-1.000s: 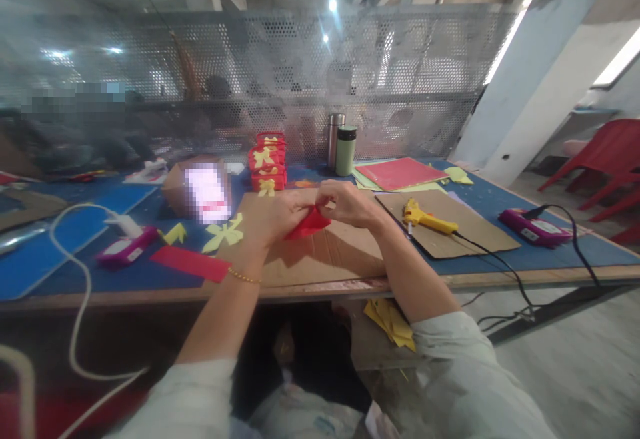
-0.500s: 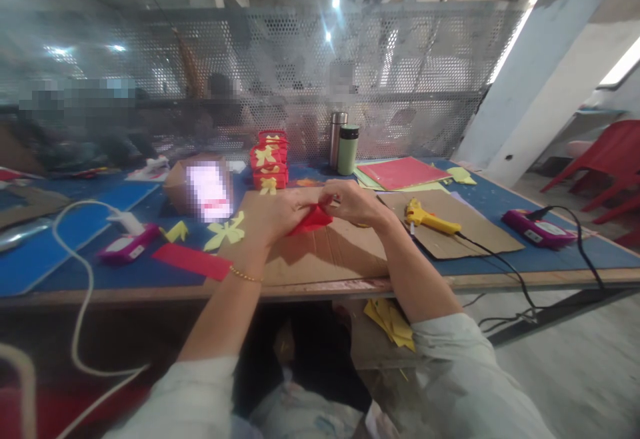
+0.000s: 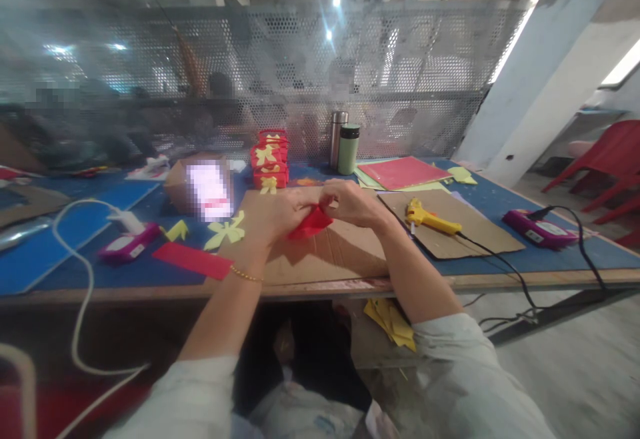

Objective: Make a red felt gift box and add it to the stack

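Between my two hands, above a sheet of brown cardboard (image 3: 325, 259), is a piece of red felt (image 3: 311, 223). My left hand (image 3: 283, 214) grips its left side with the fingers closed. At its upper right edge, my right hand (image 3: 350, 202) pinches it between thumb and fingers. Part of the felt is hidden behind the hands. A flat red strip (image 3: 193, 261) lies left of my left wrist, close to pale yellow bow-shaped cutouts (image 3: 225, 231). Farther back stands a row of small red baskets (image 3: 270, 157) with yellow bows.
A yellow glue gun (image 3: 433, 218) rests on cardboard at the right, its cord trailing off the table edge. Purple power blocks (image 3: 540, 229) sit on both sides. Two bottles (image 3: 349, 150) stand behind, near red sheets (image 3: 403, 172). A lit phone (image 3: 209, 190) leans at the left.
Both hands stay in nearly the same place with the red felt between them. The felt's lower edge has shifted slightly; nothing else on the table has visibly moved.
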`<state>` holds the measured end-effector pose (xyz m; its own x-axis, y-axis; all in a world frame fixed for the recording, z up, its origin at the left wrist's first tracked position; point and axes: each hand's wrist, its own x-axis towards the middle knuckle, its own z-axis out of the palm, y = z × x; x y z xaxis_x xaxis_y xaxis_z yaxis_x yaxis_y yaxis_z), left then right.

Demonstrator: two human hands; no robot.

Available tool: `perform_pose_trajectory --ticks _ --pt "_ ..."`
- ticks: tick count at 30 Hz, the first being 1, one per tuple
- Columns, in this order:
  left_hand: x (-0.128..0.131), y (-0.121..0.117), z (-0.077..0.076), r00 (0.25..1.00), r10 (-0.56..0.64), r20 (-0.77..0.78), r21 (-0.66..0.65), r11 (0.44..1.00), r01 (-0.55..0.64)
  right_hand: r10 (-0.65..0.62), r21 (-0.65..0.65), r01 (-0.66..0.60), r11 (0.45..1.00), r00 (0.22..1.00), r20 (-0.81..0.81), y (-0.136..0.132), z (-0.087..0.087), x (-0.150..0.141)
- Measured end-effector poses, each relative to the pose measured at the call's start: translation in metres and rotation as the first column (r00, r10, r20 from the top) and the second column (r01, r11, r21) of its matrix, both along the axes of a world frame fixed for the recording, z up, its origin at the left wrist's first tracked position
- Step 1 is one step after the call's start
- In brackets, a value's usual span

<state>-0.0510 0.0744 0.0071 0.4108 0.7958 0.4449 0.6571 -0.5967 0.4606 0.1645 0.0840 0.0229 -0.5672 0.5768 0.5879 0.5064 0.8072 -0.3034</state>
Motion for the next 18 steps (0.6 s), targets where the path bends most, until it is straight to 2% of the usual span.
perform_pose_trajectory --ticks 9,18 --pt "-0.0007 0.0024 -0.0022 0.994 -0.009 0.110 -0.007 1.000 0.010 -0.024 0.003 0.024 1.000 1.000 0.011 -0.0020 0.0009 -0.0013" --pt "-0.0008 0.0059 -0.0037 0.995 0.029 0.100 -0.022 0.999 -0.027 -0.024 -0.013 0.025 1.000 0.999 0.035 -0.0044 0.0028 -0.0013"
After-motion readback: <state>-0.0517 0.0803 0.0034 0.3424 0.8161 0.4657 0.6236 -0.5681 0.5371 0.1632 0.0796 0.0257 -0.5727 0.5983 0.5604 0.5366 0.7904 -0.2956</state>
